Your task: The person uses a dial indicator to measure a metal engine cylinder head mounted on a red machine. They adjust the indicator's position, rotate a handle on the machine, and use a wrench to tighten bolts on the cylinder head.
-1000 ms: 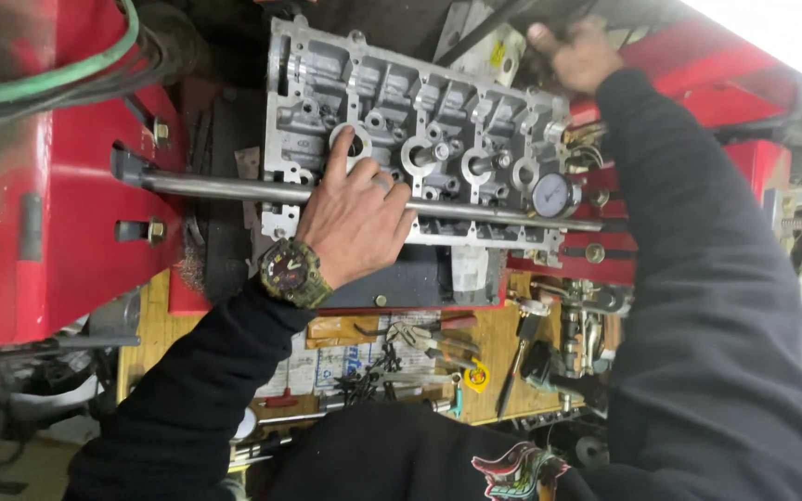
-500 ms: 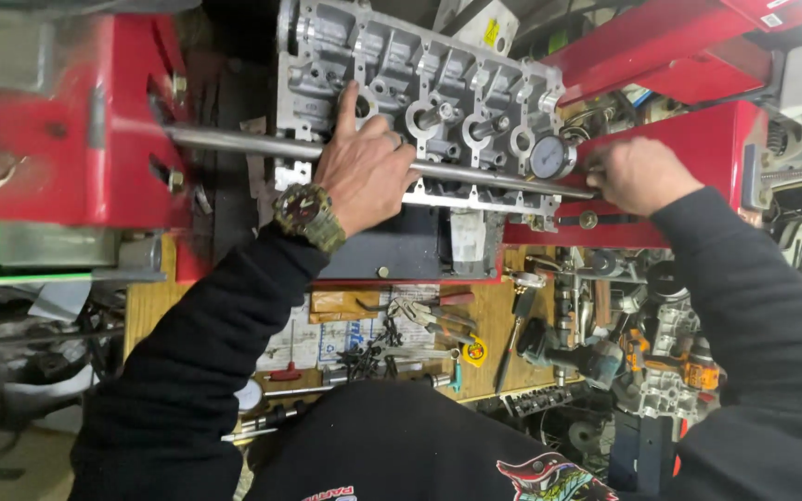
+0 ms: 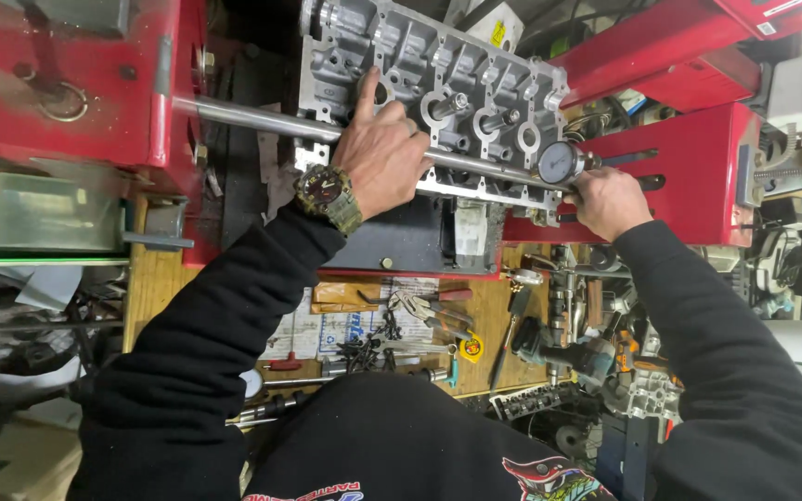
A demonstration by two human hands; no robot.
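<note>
Two hands (image 3: 382, 153) on cylinder head (image 3: 438, 83), steel bar (image 3: 262, 119) across.

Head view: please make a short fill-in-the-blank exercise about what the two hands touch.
1. The left hand rests on the grey metal ____, index finger extended.
2. The right hand is beside a round ____ gauge.
3. A steel ____ runs across under the left hand.
4. The left wrist wears a ____.

Missing words: cylinder head; dial; bar; watch
</note>
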